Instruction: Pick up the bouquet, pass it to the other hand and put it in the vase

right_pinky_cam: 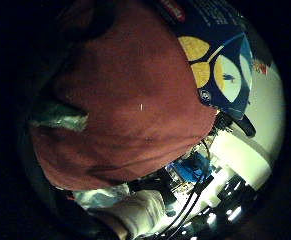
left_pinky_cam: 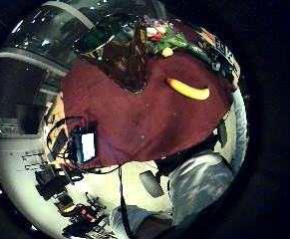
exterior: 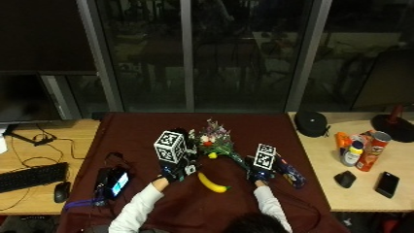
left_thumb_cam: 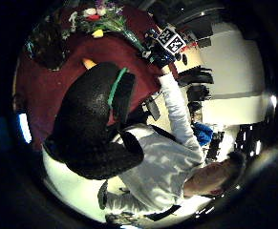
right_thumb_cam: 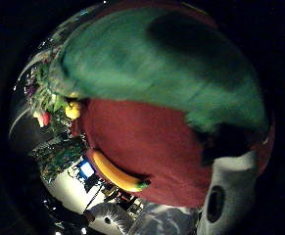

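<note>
The bouquet [exterior: 215,138] lies on the dark red cloth [exterior: 194,208] with its flowers toward the far side and its green-wrapped stems running back to my right hand [exterior: 260,171]. That hand grips the stem end; the green wrap [right_thumb_cam: 156,68] fills its thumb side palm view. From the left palm, the right hand [left_thumb_cam: 163,50] shows at the stems below the flowers [left_thumb_cam: 100,19]. My left hand [exterior: 175,166] hovers to the left of the bouquet, fingers [left_thumb_cam: 93,119] relaxed and holding nothing. A dark glass vase [left_pinky_cam: 127,59] stands beside the flowers [left_pinky_cam: 159,37], mostly hidden in the outside view.
A banana [exterior: 212,183] lies on the cloth between my hands. A blue packet [exterior: 289,174] sits just right of my right hand. A small device with a lit screen [exterior: 115,182] lies at the cloth's left edge. Cans and a bottle [exterior: 362,150] stand on the right table.
</note>
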Demonstrator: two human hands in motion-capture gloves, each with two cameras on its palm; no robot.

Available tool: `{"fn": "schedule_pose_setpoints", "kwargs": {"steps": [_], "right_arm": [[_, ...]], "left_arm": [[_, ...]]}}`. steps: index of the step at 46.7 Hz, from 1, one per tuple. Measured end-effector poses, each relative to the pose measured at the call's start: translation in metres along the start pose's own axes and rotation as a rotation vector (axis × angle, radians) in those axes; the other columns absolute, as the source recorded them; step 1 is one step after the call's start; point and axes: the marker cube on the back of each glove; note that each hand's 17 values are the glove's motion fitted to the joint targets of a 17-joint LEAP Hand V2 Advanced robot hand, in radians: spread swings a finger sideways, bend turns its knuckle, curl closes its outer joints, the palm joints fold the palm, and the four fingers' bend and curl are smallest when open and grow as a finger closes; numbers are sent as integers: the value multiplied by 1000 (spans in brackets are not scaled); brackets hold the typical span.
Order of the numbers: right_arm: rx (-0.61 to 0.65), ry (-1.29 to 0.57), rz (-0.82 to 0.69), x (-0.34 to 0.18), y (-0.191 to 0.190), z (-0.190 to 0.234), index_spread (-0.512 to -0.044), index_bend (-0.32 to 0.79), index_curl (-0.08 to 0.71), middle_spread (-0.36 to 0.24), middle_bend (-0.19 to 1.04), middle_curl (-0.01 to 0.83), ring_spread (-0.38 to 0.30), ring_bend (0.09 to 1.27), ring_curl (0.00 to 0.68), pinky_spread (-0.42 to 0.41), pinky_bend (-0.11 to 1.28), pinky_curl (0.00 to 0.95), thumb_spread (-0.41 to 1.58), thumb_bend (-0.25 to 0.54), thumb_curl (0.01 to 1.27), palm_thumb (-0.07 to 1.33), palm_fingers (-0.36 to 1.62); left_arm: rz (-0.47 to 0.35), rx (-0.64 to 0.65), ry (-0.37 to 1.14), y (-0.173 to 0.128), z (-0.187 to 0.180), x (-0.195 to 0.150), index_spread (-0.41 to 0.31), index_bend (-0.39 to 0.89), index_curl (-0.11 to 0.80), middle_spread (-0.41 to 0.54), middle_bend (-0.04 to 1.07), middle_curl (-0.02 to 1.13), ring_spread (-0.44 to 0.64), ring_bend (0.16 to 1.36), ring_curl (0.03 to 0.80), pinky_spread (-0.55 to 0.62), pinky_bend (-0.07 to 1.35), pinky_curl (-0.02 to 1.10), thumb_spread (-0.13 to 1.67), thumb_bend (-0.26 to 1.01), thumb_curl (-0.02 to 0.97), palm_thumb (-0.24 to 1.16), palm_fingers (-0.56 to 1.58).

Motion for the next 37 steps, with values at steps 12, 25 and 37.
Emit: {"fn": "schedule_pose_setpoints", "kwargs": {"steps": [12, 25, 37], "right_arm": [[-44, -37, 26, 3, 0, -19, -237, 225, 348, -120, 315, 444, -178, 583, 405, -157, 396, 316, 1139, 106, 388, 946, 1166], [529, -402, -10, 9, -36, -36, -222, 382, 437, -164, 628, 563, -196, 798, 497, -242, 557, 414, 970, -4, 401, 930, 1579], [549, -1000, -157, -5, -11, -83, -214, 441, 510, -160, 734, 599, -191, 913, 540, -238, 674, 479, 650, -26, 521, 978, 1462]], "left_arm": [[-6, -6, -13, 2, -5, 0, 37, 48, 6, 383, 177, 253, 375, 806, 290, 360, 672, 352, 1155, -17, 296, 252, -143], [-20, 17, 23, 1, -23, -4, 26, 56, 13, 376, 187, 259, 376, 798, 282, 361, 660, 346, 1159, -19, 296, 254, -125], [54, -37, 329, -17, -33, 17, 37, 93, 49, 356, 197, 277, 373, 771, 275, 353, 623, 336, 1170, -18, 295, 262, -69]]}}
